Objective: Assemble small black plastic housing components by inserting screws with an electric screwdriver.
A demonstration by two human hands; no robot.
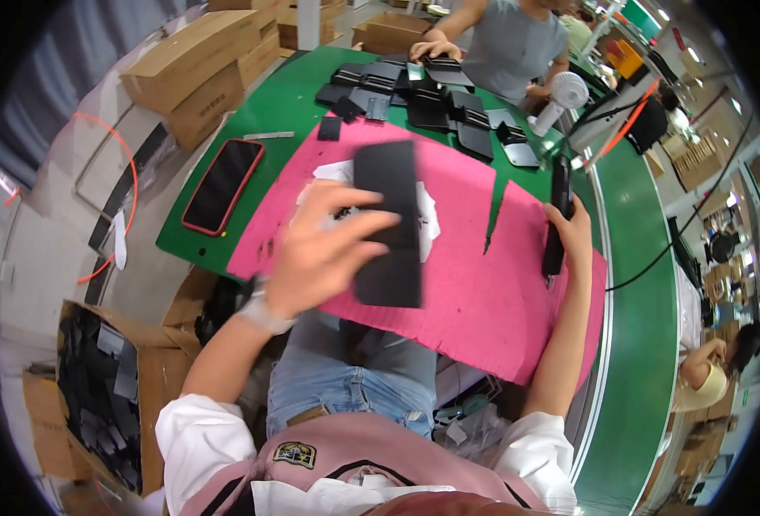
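Note:
My left hand, smeared by motion, holds a flat black rectangular panel by its left edge, above the pink sheet. Partly hidden behind the panel lies a crumpled white paper with small dark bits on it. On the right, my right hand is closed round a long black electric screwdriver. The tool's metal tip points down toward the sheet's right side.
Black parts crowd the green table's far end, where another person's hand touches some. A white fan stands at the far right. A red-edged phone lies left; a carton of black pieces stands lower left. A black cable curves right.

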